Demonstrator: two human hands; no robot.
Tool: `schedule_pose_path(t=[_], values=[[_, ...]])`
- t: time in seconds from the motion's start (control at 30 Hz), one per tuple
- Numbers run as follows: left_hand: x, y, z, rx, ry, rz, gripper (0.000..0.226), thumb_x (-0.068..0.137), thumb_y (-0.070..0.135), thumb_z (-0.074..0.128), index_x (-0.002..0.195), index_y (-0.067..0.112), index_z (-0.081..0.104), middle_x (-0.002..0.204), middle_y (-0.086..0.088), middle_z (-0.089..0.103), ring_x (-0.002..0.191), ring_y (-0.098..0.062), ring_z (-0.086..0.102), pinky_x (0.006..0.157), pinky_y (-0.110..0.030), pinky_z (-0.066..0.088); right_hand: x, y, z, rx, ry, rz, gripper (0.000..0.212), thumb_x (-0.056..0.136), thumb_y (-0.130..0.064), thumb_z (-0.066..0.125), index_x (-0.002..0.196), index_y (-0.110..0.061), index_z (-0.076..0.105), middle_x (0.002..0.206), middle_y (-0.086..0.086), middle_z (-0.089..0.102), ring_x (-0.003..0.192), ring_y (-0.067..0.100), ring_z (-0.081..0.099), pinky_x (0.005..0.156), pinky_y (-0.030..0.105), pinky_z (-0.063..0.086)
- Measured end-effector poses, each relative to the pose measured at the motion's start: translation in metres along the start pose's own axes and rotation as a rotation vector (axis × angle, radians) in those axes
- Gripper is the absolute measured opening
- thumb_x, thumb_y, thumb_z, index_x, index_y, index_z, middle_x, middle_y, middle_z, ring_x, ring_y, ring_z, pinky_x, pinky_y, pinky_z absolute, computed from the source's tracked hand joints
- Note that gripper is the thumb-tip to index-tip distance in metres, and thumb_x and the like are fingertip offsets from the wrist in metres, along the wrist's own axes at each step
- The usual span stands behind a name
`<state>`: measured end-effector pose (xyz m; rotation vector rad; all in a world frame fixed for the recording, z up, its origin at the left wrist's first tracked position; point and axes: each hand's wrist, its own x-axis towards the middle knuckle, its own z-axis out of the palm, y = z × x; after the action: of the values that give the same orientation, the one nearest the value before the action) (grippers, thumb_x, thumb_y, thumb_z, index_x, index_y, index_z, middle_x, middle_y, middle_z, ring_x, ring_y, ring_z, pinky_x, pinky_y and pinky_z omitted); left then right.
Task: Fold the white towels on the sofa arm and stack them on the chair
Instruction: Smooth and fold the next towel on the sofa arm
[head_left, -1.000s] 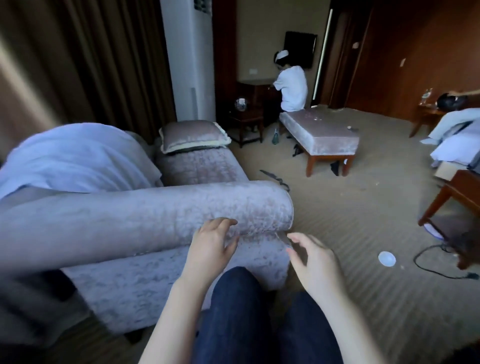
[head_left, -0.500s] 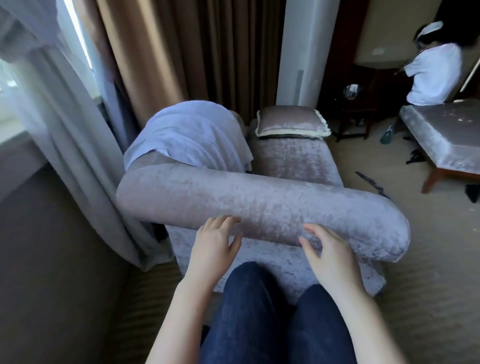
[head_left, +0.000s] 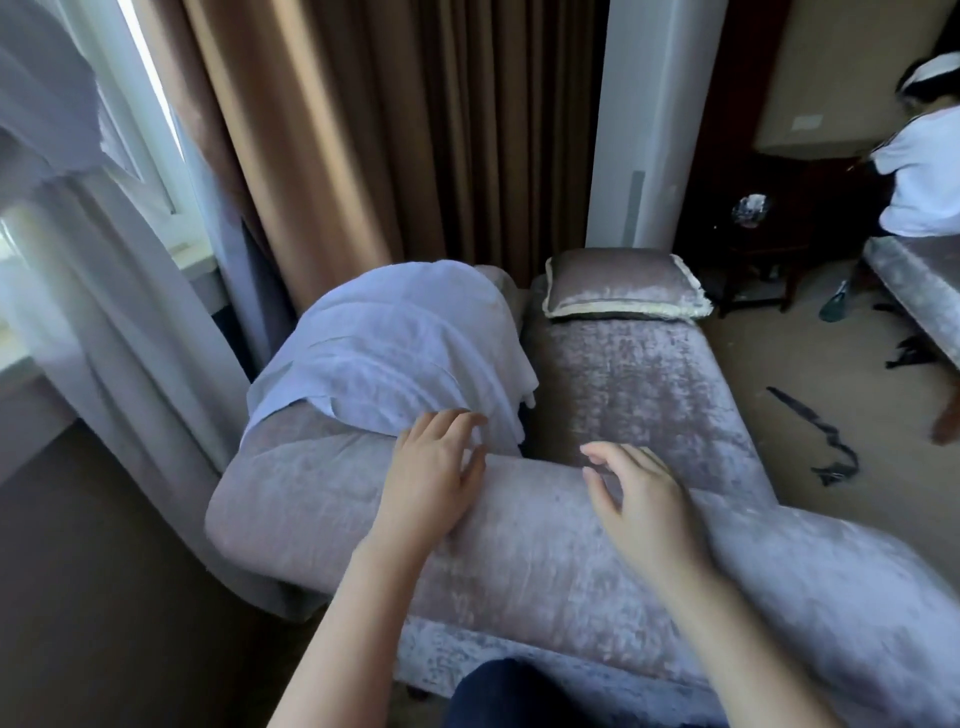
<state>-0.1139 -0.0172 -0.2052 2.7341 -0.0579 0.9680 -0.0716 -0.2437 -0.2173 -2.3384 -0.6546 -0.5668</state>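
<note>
White towels (head_left: 395, 348) lie draped in a heap over the far end of the sofa's back corner. The grey velvet sofa arm (head_left: 545, 561) runs across in front of me. My left hand (head_left: 434, 488) is stretched over the arm with fingers spread, its fingertips at the lower edge of the towels; it holds nothing. My right hand (head_left: 639, 504) hovers above the arm to the right with loosely bent fingers, holding nothing. No chair is in view.
A grey cushion (head_left: 623, 286) sits at the far end of the sofa seat (head_left: 649, 395). Brown curtains (head_left: 337, 130) and a sheer curtain (head_left: 104, 291) hang behind. A person in white (head_left: 919, 171) is at the far right by a bench (head_left: 919, 291). A dark strap (head_left: 810, 431) lies on the carpet.
The view swung left and closer to the sofa corner. Both hands rose from in front of the sofa arm to over it, the left one reaching the towels' edge.
</note>
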Motion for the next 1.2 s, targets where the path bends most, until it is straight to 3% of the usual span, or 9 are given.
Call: schedule_pose_path(t=[0.1,0.23,0.4,0.57,0.67,0.8,0.9,1.07,1.2], values=[[0.044,-0.028,0.021,0.082,-0.016,-0.037,0.026,0.083,0.018,0.064,0.108,0.013,0.067,0.106,-0.003,0.068,0.097,-0.031,0.062,0.075,-0.042,0.049,0.044,-0.002,0.028,-0.019,0.011,-0.017,0.019,0.086,-0.016,0.067,0.105,-0.018,0.068,0.096,-0.004,0.069,0.088,0.023,0.064,0.069,0.036,0.054],[0.065,-0.049,0.04,0.001,0.02,-0.139,0.025,0.085,0.021,0.056,0.105,0.012,0.067,0.101,-0.004,0.068,0.096,-0.03,0.062,0.075,-0.043,0.049,0.096,-0.013,0.066,-0.027,-0.024,-0.11,0.015,0.083,-0.01,0.067,0.096,-0.018,0.068,0.09,-0.004,0.068,0.085,0.022,0.062,0.067,0.033,0.052],[0.064,-0.054,0.048,0.015,0.113,-0.14,0.027,0.08,0.024,0.045,0.093,0.014,0.066,0.09,-0.001,0.067,0.086,-0.027,0.061,0.068,-0.041,0.05,0.16,-0.036,0.115,-0.04,0.004,-0.124,0.011,0.083,-0.009,0.066,0.092,-0.015,0.069,0.086,0.002,0.068,0.082,0.029,0.063,0.068,0.036,0.048],[0.065,-0.058,0.053,0.022,0.159,-0.197,0.012,0.076,0.014,0.057,0.086,0.013,0.064,0.081,0.0,0.065,0.078,-0.026,0.059,0.063,-0.04,0.05,0.203,-0.05,0.154,-0.07,-0.095,0.043,0.03,0.096,-0.019,0.053,0.124,-0.014,0.057,0.124,0.005,0.059,0.119,0.025,0.049,0.092,0.035,0.04],[0.065,-0.058,0.054,0.01,0.166,-0.204,0.012,0.074,0.012,0.059,0.085,0.013,0.063,0.081,0.001,0.065,0.079,-0.025,0.059,0.063,-0.04,0.049,0.213,-0.038,0.17,-0.145,-0.139,0.113,0.038,0.097,-0.029,0.05,0.132,-0.014,0.05,0.132,0.007,0.054,0.124,0.026,0.045,0.095,0.037,0.039],[0.065,-0.058,0.054,-0.005,0.172,-0.207,0.011,0.075,0.012,0.057,0.085,0.013,0.062,0.08,0.001,0.064,0.08,-0.025,0.059,0.063,-0.039,0.048,0.219,-0.026,0.178,-0.119,-0.085,0.11,0.024,0.097,-0.025,0.05,0.11,-0.011,0.065,0.109,0.01,0.065,0.108,0.029,0.053,0.08,0.035,0.04],[0.065,-0.059,0.054,0.009,0.17,-0.21,0.012,0.075,0.014,0.054,0.085,0.013,0.061,0.08,0.001,0.064,0.08,-0.025,0.059,0.062,-0.038,0.048,0.221,-0.02,0.174,-0.087,-0.054,0.086,0.022,0.097,-0.018,0.05,0.09,-0.006,0.066,0.091,0.013,0.066,0.098,0.03,0.054,0.07,0.034,0.035],[0.065,-0.06,0.056,0.026,0.16,-0.216,0.021,0.076,0.021,0.043,0.084,0.013,0.06,0.079,0.0,0.062,0.078,-0.026,0.058,0.06,-0.038,0.048,0.215,-0.019,0.161,-0.052,-0.091,0.009,0.019,0.099,-0.019,0.048,0.088,-0.009,0.061,0.094,0.01,0.064,0.095,0.029,0.055,0.079,0.038,0.037],[0.064,-0.059,0.056,0.059,0.175,-0.252,0.015,0.072,0.012,0.055,0.085,0.012,0.061,0.081,0.0,0.063,0.078,-0.026,0.06,0.06,-0.038,0.048,0.197,-0.032,0.135,-0.061,-0.012,-0.14,0.017,0.096,-0.016,0.051,0.082,-0.012,0.06,0.085,0.006,0.064,0.088,0.028,0.057,0.08,0.038,0.038]])
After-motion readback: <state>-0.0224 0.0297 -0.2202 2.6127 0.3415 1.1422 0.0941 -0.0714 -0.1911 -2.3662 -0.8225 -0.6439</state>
